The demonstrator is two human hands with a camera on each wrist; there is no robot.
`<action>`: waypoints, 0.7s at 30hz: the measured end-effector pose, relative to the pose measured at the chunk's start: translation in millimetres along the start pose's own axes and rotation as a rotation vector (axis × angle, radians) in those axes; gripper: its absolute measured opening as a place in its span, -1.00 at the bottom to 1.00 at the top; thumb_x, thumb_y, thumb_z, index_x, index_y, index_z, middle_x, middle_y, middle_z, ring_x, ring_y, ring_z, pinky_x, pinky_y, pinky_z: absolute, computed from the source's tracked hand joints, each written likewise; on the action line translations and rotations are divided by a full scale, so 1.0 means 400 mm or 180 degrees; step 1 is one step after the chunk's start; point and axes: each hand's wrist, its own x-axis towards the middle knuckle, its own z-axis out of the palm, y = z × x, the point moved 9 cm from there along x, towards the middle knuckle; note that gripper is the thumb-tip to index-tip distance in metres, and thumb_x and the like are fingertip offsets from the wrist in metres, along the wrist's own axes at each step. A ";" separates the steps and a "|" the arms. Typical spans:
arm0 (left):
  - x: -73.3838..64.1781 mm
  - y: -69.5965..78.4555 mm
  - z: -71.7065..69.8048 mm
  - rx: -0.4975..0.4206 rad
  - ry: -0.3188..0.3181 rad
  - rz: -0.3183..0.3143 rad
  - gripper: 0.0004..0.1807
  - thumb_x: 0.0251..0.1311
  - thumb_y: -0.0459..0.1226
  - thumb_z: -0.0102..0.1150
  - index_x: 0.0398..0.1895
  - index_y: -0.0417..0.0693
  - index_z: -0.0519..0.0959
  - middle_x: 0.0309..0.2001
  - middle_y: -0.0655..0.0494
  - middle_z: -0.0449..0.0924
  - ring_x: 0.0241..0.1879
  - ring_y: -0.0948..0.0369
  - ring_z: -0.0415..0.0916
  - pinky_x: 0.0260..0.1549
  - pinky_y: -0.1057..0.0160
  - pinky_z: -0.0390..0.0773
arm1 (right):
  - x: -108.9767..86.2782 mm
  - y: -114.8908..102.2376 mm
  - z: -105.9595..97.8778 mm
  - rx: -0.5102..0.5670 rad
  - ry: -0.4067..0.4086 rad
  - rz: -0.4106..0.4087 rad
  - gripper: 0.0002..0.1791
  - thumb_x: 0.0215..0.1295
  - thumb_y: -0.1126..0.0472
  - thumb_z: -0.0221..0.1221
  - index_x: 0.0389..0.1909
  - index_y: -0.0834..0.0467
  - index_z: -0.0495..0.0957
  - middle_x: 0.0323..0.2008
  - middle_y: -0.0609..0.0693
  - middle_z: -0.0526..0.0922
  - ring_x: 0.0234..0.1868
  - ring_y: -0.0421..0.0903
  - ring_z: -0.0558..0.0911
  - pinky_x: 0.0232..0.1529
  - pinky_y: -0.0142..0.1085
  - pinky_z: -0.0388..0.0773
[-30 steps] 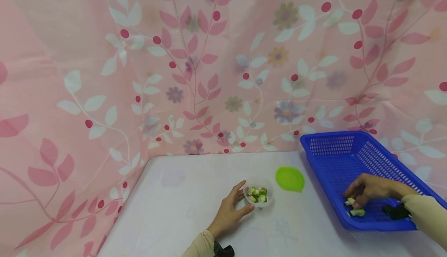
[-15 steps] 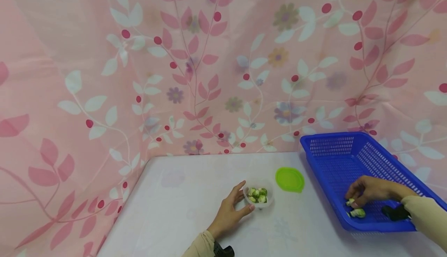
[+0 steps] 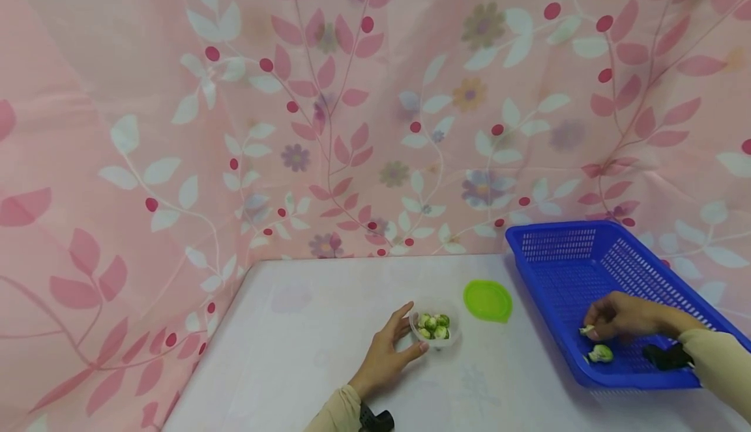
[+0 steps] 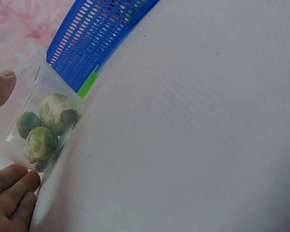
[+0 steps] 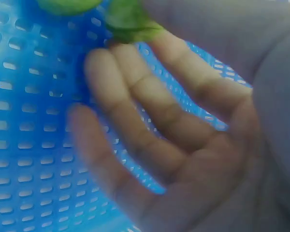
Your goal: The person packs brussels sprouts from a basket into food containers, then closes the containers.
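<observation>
My left hand holds a small clear plastic container on the table, fingertips at its left side and thumb at its near edge. Inside it lie several green Brussels sprouts, seen through the wall in the left wrist view. Over in the blue basket, my right hand pinches a pale-stemmed Brussels sprout between thumb and fingertips. That sprout is partly hidden by the thumb in the right wrist view. Another sprout lies on the basket floor just nearer to me.
A bright green lid lies flat between the container and the basket. The white table ends against a pink floral cloth at the back. High slotted walls surround my right hand in the basket.
My right hand has risen slightly with the pinched sprout, a little farther from the other sprout. The left hand and the container have stayed in place.
</observation>
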 end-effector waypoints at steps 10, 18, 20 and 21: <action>-0.002 0.001 0.001 -0.0009 0.0001 -0.0028 -0.10 0.40 0.00 0.39 0.69 0.27 0.14 0.45 -0.15 0.52 0.42 -0.03 0.54 0.45 -0.09 0.47 | -0.006 -0.036 -0.062 -0.0541 0.0770 -0.0313 -0.73 0.37 0.22 0.41 -0.01 0.29 0.77 -0.10 0.07 0.84 -0.15 -0.39 0.71 -0.20 -0.44 0.68; -0.002 0.000 0.001 0.0002 -0.0002 -0.0012 -0.09 0.40 0.00 0.39 0.70 0.17 0.14 0.44 -0.15 0.53 0.41 -0.04 0.55 0.45 -0.09 0.48 | -0.024 -0.043 -0.097 -0.0416 0.1312 0.0136 -0.61 0.39 0.04 0.42 0.13 0.15 0.78 0.07 0.08 0.82 0.12 -0.25 0.69 0.09 0.31 0.67; -0.001 0.001 0.000 0.0001 -0.0001 -0.0010 -0.10 0.40 0.00 0.39 0.70 0.21 0.14 0.44 -0.14 0.53 0.41 -0.03 0.54 0.45 -0.08 0.48 | -0.029 -0.048 -0.101 -0.0301 0.1371 0.0205 -0.59 0.42 0.02 0.39 0.17 0.13 0.76 0.12 0.07 0.80 0.15 -0.16 0.69 0.13 0.33 0.64; -0.001 0.002 0.000 0.0000 -0.0002 -0.0006 -0.10 0.40 -0.01 0.39 0.70 0.21 0.14 0.44 -0.14 0.53 0.41 -0.03 0.54 0.45 -0.08 0.47 | -0.032 -0.052 -0.104 -0.0245 0.1399 0.0223 -0.58 0.43 0.00 0.38 0.19 0.13 0.75 0.13 0.07 0.80 0.16 -0.16 0.69 0.14 0.33 0.63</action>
